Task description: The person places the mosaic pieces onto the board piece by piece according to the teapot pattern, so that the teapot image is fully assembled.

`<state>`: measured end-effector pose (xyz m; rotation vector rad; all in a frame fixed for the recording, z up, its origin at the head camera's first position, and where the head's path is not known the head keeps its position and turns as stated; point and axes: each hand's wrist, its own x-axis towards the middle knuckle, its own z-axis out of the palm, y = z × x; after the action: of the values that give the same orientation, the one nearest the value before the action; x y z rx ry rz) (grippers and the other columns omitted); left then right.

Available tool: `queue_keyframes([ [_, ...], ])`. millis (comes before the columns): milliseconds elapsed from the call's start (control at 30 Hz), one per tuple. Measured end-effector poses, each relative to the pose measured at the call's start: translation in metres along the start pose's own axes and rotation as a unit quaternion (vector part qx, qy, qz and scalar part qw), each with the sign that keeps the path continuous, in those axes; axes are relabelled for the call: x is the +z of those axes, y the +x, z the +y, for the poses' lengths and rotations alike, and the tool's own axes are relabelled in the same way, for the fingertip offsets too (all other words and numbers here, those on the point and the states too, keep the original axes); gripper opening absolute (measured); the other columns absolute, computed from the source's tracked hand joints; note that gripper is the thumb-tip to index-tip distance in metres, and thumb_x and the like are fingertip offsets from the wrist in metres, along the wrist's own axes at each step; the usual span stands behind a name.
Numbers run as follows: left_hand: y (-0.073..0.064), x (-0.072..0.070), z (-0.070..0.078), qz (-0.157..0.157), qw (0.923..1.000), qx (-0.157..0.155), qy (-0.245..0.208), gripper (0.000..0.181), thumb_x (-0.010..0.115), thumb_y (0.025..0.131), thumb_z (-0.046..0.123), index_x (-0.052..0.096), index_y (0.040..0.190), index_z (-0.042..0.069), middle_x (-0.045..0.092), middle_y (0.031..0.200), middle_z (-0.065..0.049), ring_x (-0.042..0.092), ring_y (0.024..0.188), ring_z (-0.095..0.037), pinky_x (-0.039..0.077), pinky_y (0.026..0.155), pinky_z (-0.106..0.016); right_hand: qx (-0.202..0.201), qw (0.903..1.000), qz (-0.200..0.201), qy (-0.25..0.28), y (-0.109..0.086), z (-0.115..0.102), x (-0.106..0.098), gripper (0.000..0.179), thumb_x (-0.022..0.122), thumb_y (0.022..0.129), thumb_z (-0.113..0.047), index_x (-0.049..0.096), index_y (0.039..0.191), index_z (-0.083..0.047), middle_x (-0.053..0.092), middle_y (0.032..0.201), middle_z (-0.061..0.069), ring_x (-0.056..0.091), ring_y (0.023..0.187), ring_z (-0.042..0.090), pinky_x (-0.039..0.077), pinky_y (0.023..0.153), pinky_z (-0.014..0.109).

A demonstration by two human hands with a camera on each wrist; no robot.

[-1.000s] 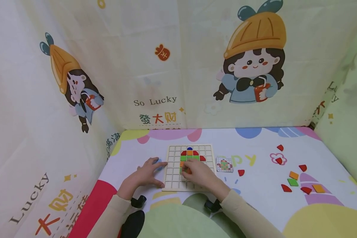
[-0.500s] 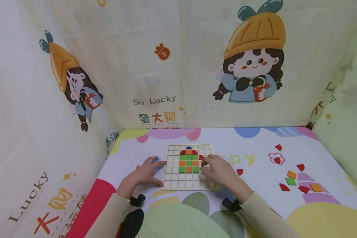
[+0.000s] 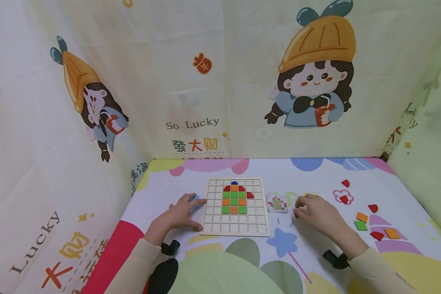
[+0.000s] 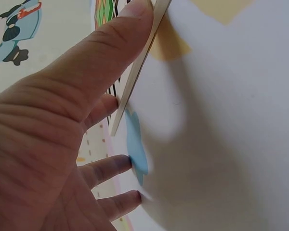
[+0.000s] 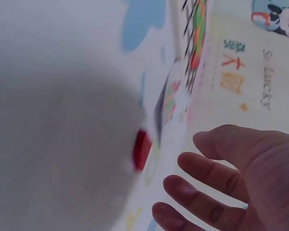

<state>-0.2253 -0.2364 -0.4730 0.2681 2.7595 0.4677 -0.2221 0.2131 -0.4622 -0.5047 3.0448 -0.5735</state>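
A wooden grid board (image 3: 214, 226) lies on the table, with green, orange and red tiles and a blue piece forming a figure on it. My left hand (image 3: 180, 212) rests at its left side; in the left wrist view the thumb (image 4: 127, 29) presses the board's edge and the other fingers are spread. My right hand (image 3: 321, 214) is right of the board, fingers loosely bent. By its fingertips sits a red quarter-round tile (image 5: 142, 150), apart from the fingers in the right wrist view and mostly covered in the head view.
A small pattern card (image 3: 277, 203) lies between the board and my right hand. Farther right are scattered red tiles (image 3: 373, 208), orange tiles (image 3: 392, 233) and a green tile (image 3: 361, 226). Printed cloth walls (image 3: 242, 81) stand behind and at the sides.
My right hand has moved right, from the board's tile figure, past the card, to the red tile. The tiles on the board are now uncovered. The left hand stays in place.
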Motion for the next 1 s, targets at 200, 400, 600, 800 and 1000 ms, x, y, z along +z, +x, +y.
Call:
queue_keyframes([
  [200, 0.001, 0.0, 0.0, -0.001, 1.0, 0.001, 0.0, 0.094, 0.094, 0.069, 0.049, 0.052, 0.152, 0.036, 0.029, 0.167, -0.014, 0.025, 0.154, -0.041, 0.021, 0.106, -0.087, 0.052, 0.9985, -0.019, -0.005, -0.02, 0.041, -0.017, 0.02, 0.079, 0.087, -0.023, 0.073, 0.102, -0.01, 0.072, 0.102, 0.011, 0.065, 0.085, 0.026, 0.058, 0.069, 0.046],
  [400, 0.0, 0.0, 0.0, -0.002, 1.0, -0.003, -0.001, 0.094, 0.093, 0.069, 0.049, 0.051, 0.152, 0.036, 0.029, 0.167, -0.014, 0.024, 0.154, -0.041, 0.022, 0.106, -0.087, 0.093, 0.9941, -0.033, -0.045, -0.04, 0.077, -0.035, 0.03, 0.075, 0.09, -0.029, 0.071, 0.106, -0.004, 0.065, 0.108, 0.029, 0.06, 0.087, 0.042, 0.054, 0.067, 0.056],
  [600, 0.0, 0.001, -0.001, 0.0, 1.0, -0.002, -0.004, 0.094, 0.094, 0.068, 0.049, 0.052, 0.152, 0.035, 0.03, 0.167, -0.014, 0.024, 0.154, -0.042, 0.021, 0.106, -0.087, 0.135, 0.9887, -0.045, -0.045, -0.059, 0.103, -0.043, 0.038, 0.07, 0.095, -0.034, 0.068, 0.111, 0.0, 0.058, 0.113, 0.035, 0.051, 0.096, 0.054, 0.05, 0.071, 0.065],
  [800, 0.001, 0.004, -0.003, 0.003, 1.0, 0.002, 0.0, 0.094, 0.093, 0.068, 0.051, 0.052, 0.152, 0.036, 0.03, 0.167, -0.013, 0.023, 0.155, -0.042, 0.02, 0.106, -0.087, 0.222, 0.9713, -0.081, -0.028, -0.073, 0.121, -0.046, 0.054, 0.071, 0.091, -0.038, 0.059, 0.121, 0.005, 0.059, 0.102, 0.031, 0.054, 0.086, 0.047, 0.052, 0.058, 0.053],
  [1000, 0.002, 0.005, -0.004, 0.006, 1.0, 0.004, 0.0, 0.094, 0.093, 0.068, 0.051, 0.052, 0.151, 0.036, 0.03, 0.167, -0.013, 0.024, 0.155, -0.041, 0.02, 0.106, -0.087, 0.229, 0.969, -0.091, -0.012, -0.077, 0.131, -0.048, 0.043, 0.071, 0.089, -0.023, 0.059, 0.113, 0.01, 0.063, 0.086, 0.02, 0.057, 0.079, 0.033, 0.052, 0.06, 0.046],
])
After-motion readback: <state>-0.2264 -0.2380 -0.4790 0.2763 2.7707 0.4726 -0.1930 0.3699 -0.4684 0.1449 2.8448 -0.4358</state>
